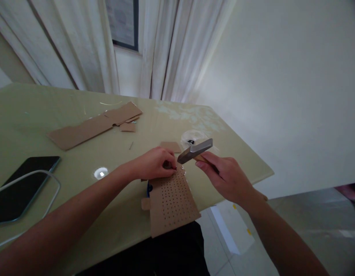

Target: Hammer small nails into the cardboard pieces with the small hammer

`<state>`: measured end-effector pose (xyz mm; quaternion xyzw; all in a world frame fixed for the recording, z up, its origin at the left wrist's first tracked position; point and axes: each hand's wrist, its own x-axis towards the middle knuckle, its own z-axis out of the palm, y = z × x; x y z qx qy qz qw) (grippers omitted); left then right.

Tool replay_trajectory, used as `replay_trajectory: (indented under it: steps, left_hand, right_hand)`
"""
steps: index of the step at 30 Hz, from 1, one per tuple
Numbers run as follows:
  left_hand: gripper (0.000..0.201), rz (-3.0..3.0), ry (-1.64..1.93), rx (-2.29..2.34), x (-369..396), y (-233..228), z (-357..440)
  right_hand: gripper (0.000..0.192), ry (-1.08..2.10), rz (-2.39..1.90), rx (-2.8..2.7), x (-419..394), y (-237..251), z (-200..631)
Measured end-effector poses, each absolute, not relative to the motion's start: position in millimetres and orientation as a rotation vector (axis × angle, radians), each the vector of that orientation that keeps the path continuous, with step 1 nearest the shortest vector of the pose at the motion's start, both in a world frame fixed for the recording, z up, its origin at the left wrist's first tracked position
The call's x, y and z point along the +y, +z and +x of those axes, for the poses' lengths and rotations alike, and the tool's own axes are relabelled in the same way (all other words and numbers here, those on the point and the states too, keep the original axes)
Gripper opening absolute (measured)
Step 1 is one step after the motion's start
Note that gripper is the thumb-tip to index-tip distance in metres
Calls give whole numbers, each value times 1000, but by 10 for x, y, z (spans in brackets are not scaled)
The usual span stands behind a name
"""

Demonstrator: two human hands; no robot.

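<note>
My right hand [227, 174] is closed round the wooden handle of a hammer [196, 150]. The metal head is raised just above and to the right of my left fingertips. A piece of brown cardboard [174, 205], dotted with rows of small dark marks, lies by the table's near edge and sticks out past it. My left hand [158, 163] rests on its far end with thumb and finger pinched together; what they hold is too small to name. Something blue [149, 189] shows under the cardboard's left side. Beyond the hammer, several tiny black pieces [191, 142] lie on clear plastic [197, 135].
Long cardboard strips [93, 128] lie at the back left, with a small cardboard piece [170, 147] behind my left hand. A thin nail-like piece [131, 145] lies alone. At the left are a black phone [24, 188] and a white cable [58, 188]. The table [240, 161] ends at the right.
</note>
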<state>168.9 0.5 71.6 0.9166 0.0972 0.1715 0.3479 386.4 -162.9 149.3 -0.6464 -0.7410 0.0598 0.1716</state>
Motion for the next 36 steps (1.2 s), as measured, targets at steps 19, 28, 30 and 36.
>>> replay_trajectory:
  steps: [19, 28, 30, 36]
  left_hand:
    - [48, 2665, 259, 442, -118, 856, 1624]
    - [50, 2671, 286, 427, -113, 816, 1614]
    - [51, 2673, 289, 425, -124, 813, 1611]
    - [52, 2683, 391, 457, 115, 857, 1517]
  right_hand:
    - [35, 199, -1909, -2217, -1626, 1235, 3863]
    - [34, 273, -1877, -2190, -1608, 1185, 3871]
    - [32, 251, -1824, -2096, -1590, 1224, 3909]
    - [38, 269, -1501, -1453, -1294, 1153, 4073]
